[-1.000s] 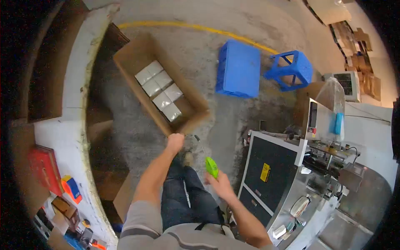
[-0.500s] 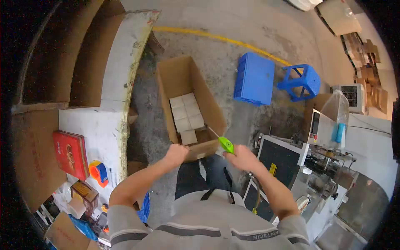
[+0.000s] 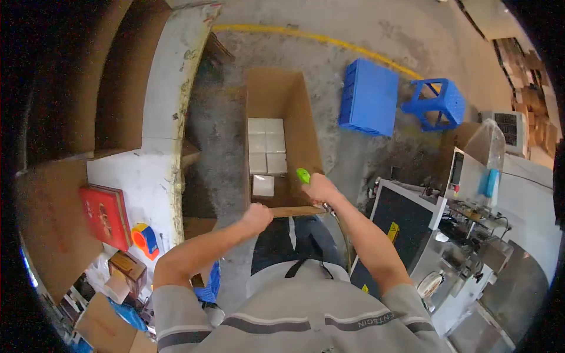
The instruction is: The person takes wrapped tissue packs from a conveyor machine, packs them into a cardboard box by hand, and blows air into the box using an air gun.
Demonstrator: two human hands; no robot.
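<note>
A tall open cardboard box (image 3: 305, 126) stands on the floor right in front of my legs. Several white packs (image 3: 266, 145) lie in rows inside it, with one single white pack (image 3: 263, 186) nearer to me. My left hand (image 3: 258, 218) is closed on the near left edge of the box. In my right hand (image 3: 319, 189) is a green-handled tool (image 3: 303, 175), held over the box's near right corner; the tool's tip is not visible.
A blue crate (image 3: 369, 99) and a blue stool (image 3: 438, 106) stand beyond the box to the right. At the right is a metal machine (image 3: 471, 229). The white table (image 3: 159, 112) at the left bears a red tin (image 3: 105, 217) and a tape dispenser (image 3: 145, 240).
The box has come closer and turned upright in view, against my legs. My right hand has moved from beside my leg to the box's near right corner with the green tool.
</note>
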